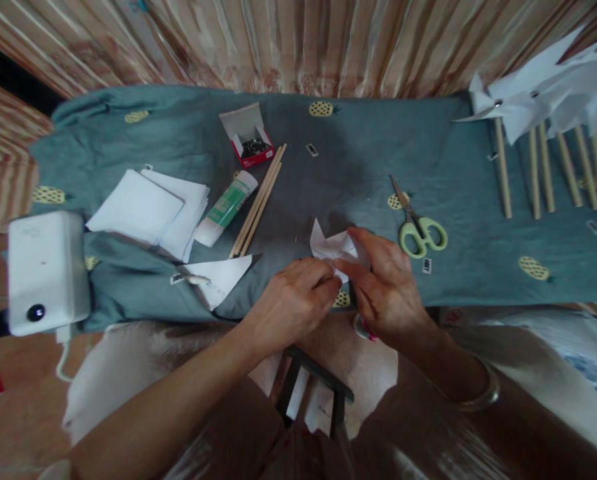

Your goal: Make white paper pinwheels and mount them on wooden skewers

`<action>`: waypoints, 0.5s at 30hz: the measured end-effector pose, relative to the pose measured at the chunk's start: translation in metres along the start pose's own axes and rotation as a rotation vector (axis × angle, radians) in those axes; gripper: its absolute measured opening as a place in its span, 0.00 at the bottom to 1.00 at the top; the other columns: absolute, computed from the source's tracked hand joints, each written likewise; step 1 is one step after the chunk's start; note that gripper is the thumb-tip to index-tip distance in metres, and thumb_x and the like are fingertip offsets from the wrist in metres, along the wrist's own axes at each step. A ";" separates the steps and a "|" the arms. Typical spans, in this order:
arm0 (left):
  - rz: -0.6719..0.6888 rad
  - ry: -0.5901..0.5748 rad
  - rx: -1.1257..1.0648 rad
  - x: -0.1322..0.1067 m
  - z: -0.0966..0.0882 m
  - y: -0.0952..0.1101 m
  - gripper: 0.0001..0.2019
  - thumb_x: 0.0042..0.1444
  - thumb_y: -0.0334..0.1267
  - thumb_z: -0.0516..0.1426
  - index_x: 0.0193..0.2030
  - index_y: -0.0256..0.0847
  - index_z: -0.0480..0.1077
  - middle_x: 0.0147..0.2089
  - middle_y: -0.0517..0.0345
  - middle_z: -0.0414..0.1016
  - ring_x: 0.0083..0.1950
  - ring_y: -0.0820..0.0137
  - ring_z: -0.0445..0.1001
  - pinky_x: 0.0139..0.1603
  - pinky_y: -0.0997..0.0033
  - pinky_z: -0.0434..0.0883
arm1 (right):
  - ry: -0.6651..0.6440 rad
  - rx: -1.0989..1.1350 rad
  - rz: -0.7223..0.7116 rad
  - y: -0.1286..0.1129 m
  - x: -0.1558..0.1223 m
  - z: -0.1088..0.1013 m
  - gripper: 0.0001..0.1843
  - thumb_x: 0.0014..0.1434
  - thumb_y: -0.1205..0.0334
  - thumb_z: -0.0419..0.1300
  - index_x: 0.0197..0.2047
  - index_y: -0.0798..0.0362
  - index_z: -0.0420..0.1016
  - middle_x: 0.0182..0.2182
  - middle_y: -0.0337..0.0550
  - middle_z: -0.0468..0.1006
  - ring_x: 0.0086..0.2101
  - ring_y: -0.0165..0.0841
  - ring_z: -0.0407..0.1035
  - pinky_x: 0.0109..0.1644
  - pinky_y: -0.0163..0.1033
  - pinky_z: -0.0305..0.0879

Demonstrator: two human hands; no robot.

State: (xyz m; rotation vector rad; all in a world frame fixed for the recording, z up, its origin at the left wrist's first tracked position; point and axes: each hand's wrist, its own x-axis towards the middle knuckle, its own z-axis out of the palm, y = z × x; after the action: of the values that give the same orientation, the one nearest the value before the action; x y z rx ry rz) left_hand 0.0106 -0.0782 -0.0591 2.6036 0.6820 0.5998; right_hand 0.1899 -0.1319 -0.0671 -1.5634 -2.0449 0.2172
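A striped, pleated curtain [278, 47] fills the far side. In front of it spreads a table [478, 260] under a grey-green cloth printed with yellow pineapples. Across its right end lies a row of white paper pinwheels [511, 97], overlapping, their wooden handles pointing toward the person; the leftmost has a shiny stud at its centre.

The right hand [391, 293], with a bangle [481, 397] at the wrist, has thumb and forefinger slightly parted, gripping the right side of a folded white paper. The left hand [296, 300] is curled nearly closed, its fingers pinching the paper's lower left side; its fingertips are partly hidden.

At the left, white sheets [138, 207] lie in a loose stack, and a white device [48, 273] with a cable sits by the table's left edge. Beside the sheets come pale wooden sticks [258, 207], lying close together, then a green and white tube [227, 208]. Green-handled scissors [421, 227] rest beyond the right hand, slightly open.

A paper triangle [221, 277] lies near the lower ends of the sticks. An open red box [253, 159] stands at their upper ends.

The folded white paper [334, 245] is between both hands, over the table's near edge, points raised; whether it touches the cloth cannot be told. Smallest are the dark metallic pieces [255, 147] inside the box.
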 end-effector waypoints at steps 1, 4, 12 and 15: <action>-0.003 0.001 -0.002 0.000 0.000 0.000 0.10 0.65 0.32 0.51 0.40 0.33 0.73 0.37 0.51 0.75 0.40 0.67 0.73 0.40 0.67 0.74 | 0.011 -0.007 -0.006 0.000 0.000 0.001 0.14 0.64 0.67 0.52 0.48 0.50 0.76 0.61 0.54 0.67 0.59 0.49 0.62 0.59 0.59 0.63; -0.007 -0.005 0.005 -0.001 0.001 0.000 0.10 0.65 0.32 0.51 0.39 0.33 0.73 0.37 0.51 0.75 0.40 0.68 0.73 0.39 0.68 0.74 | 0.034 -0.021 -0.012 -0.001 0.001 0.003 0.14 0.65 0.67 0.51 0.48 0.49 0.76 0.60 0.52 0.68 0.59 0.48 0.63 0.58 0.59 0.62; -0.007 -0.018 0.021 0.001 0.000 0.000 0.11 0.66 0.32 0.50 0.39 0.34 0.73 0.37 0.52 0.75 0.39 0.68 0.73 0.40 0.68 0.74 | 0.054 -0.012 -0.014 -0.001 0.004 0.005 0.14 0.65 0.67 0.49 0.47 0.52 0.75 0.58 0.56 0.71 0.59 0.48 0.63 0.59 0.59 0.62; 0.004 -0.003 0.029 0.001 0.001 -0.001 0.10 0.65 0.31 0.50 0.39 0.33 0.73 0.37 0.52 0.75 0.40 0.68 0.73 0.41 0.68 0.74 | 0.010 -0.007 -0.016 0.001 0.005 -0.001 0.15 0.65 0.68 0.50 0.45 0.51 0.77 0.60 0.55 0.68 0.60 0.49 0.61 0.60 0.60 0.61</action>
State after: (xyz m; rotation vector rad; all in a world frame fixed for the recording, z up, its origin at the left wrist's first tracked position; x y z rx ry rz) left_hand 0.0114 -0.0775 -0.0598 2.6323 0.6897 0.5907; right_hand 0.1905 -0.1270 -0.0653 -1.5483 -2.0522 0.1969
